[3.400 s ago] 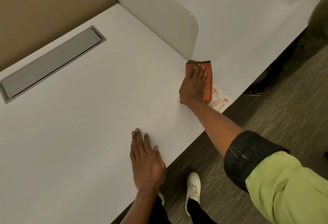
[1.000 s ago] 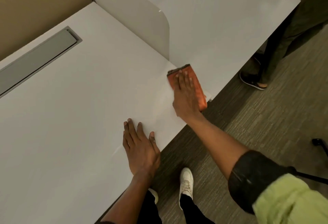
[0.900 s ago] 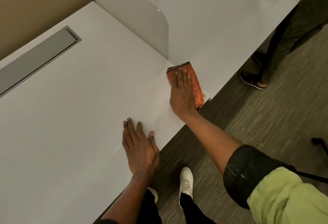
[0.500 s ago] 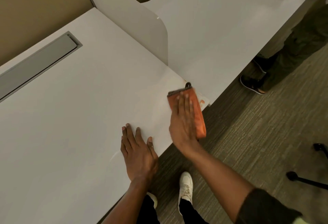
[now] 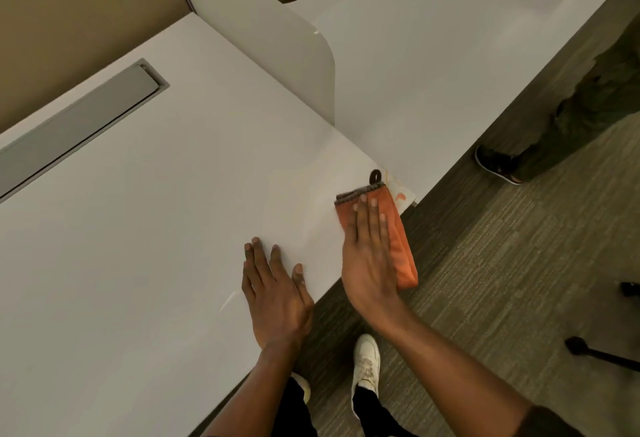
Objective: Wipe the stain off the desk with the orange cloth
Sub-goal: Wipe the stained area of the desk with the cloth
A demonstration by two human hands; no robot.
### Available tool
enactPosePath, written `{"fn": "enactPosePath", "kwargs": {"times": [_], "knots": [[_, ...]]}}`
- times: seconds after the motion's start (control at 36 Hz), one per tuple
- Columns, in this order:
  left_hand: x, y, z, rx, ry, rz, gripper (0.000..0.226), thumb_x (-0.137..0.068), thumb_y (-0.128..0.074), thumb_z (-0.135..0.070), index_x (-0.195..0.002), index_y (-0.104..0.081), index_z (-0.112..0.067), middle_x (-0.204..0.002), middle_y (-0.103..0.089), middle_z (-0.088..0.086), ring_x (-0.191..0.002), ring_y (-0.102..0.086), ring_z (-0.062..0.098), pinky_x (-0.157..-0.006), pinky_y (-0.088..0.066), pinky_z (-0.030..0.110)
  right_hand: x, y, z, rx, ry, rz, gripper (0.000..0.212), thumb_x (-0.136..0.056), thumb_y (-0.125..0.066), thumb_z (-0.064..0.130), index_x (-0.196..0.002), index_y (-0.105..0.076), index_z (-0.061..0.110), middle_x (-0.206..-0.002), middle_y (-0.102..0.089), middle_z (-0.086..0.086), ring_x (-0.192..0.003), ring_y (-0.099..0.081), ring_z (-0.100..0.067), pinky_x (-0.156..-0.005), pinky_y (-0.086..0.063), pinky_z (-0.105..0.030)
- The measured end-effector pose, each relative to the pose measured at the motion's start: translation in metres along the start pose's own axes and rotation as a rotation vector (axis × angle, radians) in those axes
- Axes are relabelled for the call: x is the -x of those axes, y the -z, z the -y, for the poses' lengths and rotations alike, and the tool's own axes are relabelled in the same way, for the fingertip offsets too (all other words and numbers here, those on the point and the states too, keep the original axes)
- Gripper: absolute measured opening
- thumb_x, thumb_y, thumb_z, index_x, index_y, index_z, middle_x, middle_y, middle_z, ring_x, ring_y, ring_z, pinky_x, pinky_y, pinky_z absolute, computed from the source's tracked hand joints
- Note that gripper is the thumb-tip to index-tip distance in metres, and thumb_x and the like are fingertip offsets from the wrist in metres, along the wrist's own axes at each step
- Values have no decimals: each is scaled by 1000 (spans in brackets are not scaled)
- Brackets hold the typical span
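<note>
right hand [image 5: 369, 256]: flat, fingers spread, pressing the orange cloth [image 5: 394, 232]
left hand [image 5: 277, 294]: open, palm down on the tabletop [image 5: 138, 228]
orange cloth: folded, hanging past the tabletop's front edge
stain [image 5: 400, 194]: orange marks beside the cloth's far end

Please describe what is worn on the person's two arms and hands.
Both hands, left hand and right hand, are bare: no gloves, rings or watch visible. Forearms are uncovered. Only a dark rolled sleeve cuff shows on the right arm, at the picture's lower edge.
</note>
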State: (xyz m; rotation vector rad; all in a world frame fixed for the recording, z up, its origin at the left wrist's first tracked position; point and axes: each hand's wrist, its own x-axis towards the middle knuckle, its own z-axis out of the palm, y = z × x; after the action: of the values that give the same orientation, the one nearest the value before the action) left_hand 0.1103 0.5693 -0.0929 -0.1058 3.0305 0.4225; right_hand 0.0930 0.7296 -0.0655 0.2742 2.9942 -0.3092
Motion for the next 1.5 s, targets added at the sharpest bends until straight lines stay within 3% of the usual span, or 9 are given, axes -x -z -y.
{"fn": "enactPosePath", "kwargs": {"times": [0.28,0.36,0.42,0.56,0.69,0.89,1.06,1.36,1.5], "knots": [[0,1,-1,-14,9,5,62,-114,-25,-46,-166,-30,-12,-181,-3,9,-168,6,24,-134,-1,42,-117,14,-10,59,-31,-55,69,-98,-22,14,-163,-9,-5,-171,-14,-28,-161,-6,-42,-131,-9,-54],[1,1,-2,-18,8,7,61,-114,-30,-45,-165,-31,-12,-181,-4,10,-168,4,26,-134,-2,43,-133,16,-6,74,-43,-76,67,-104,-34,18,-163,-11,-5,-170,-16,-28,-161,-10,-43,-131,-10,-54],[1,1,-1,-16,6,4,60,-115,-29,-44,-165,-31,-11,-181,-5,11,-168,3,26,-134,-2,44,-127,13,-5,64,-33,-78,68,-105,-38,15,-163,-9,-4,-171,-14,-28,-161,-8,-43,-131,-9,-54],[1,0,-1,3,-4,1,61,-115,-27,-43,-165,-30,-10,-181,-3,11,-168,6,24,-136,-5,47,-56,2,3,-66,50,-59,68,-99,-17,10,-165,-2,0,-172,0,-26,-162,5,-39,-132,-6,-53],[0,-4,1,-4,-11,-15,65,-113,-23,-48,-164,-31,-9,-181,-5,12,-168,5,25,-135,-10,50,19,-11,16,-113,81,-11,73,-100,-28,13,-164,6,0,-172,11,-26,-160,15,-41,-131,-4,-54],[1,-2,0,-10,-7,-10,64,-112,-24,-48,-164,-32,-11,-181,-4,10,-168,7,23,-135,-6,47,-57,0,-15,-117,24,-117,80,-86,-33,-1,-165,-17,4,-172,-14,-23,-162,-1,-38,-132,-10,-53],[1,0,-1,-4,-12,-16,61,-113,-28,-44,-163,-34,-10,-181,-8,11,-168,2,25,-135,-6,46,-118,14,-36,-96,2,-120,79,-90,-41,-6,-165,-14,2,-172,-15,-23,-162,-4,-36,-133,-6,-50],[-1,-4,0,-15,-3,-7,62,-112,-24,-46,-164,-32,-11,-181,-4,11,-168,5,25,-135,-7,47,5,-12,-26,-75,23,-82,82,-90,-37,3,-165,-2,0,-172,4,-26,-161,11,-41,-131,-10,-56],[0,-3,-1,-22,2,-1,64,-112,-23,-48,-164,-32,-11,-181,-4,11,-168,4,26,-134,-4,46,-42,-1,-51,-43,32,-81,83,-84,-38,3,-164,-16,2,-171,-12,-26,-161,-2,-42,-129,-15,-58]]}}
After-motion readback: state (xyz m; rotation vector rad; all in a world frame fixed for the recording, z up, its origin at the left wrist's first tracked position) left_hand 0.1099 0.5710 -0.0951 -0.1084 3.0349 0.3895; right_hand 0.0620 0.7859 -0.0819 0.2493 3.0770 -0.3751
